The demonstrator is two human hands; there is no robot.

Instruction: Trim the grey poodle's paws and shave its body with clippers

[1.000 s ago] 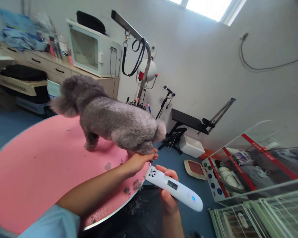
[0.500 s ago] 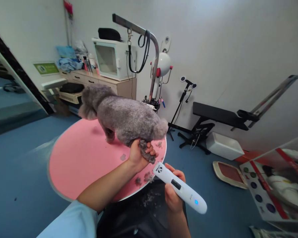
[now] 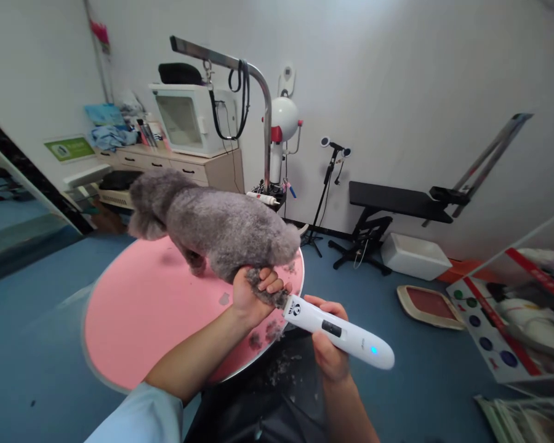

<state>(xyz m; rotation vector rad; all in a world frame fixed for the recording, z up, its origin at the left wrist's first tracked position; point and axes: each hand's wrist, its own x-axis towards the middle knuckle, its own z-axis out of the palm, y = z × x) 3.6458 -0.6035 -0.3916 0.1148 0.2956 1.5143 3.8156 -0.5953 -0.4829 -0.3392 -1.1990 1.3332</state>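
A grey, curly-coated dog (image 3: pixel 221 224) stands on a round pink grooming table (image 3: pixel 138 320), its head toward the left. My left hand (image 3: pixel 253 298) is wrapped round one of its hind legs and holds the leg out toward me. In my right hand (image 3: pixel 332 344) is a white hair clipper (image 3: pixel 351 335) with a black switch and a glowing blue light. The clipper's blade end is at the paw (image 3: pixel 281 299), and I cannot tell if it touches the skin. Tufts of cut hair (image 3: pixel 272 331) lie near the table's edge.
A metal grooming arm (image 3: pixel 263 92) with a black loop leash (image 3: pixel 242 111) rises behind the dog. Cut hair lies on the dark apron (image 3: pixel 281 381) below. Behind stand a wooden cabinet (image 3: pixel 221 175) and a black folding table (image 3: pixel 397 200).
The clipper has come up to the paw and turned more level. My left hand still grips the leg. The whole view has shifted slightly.
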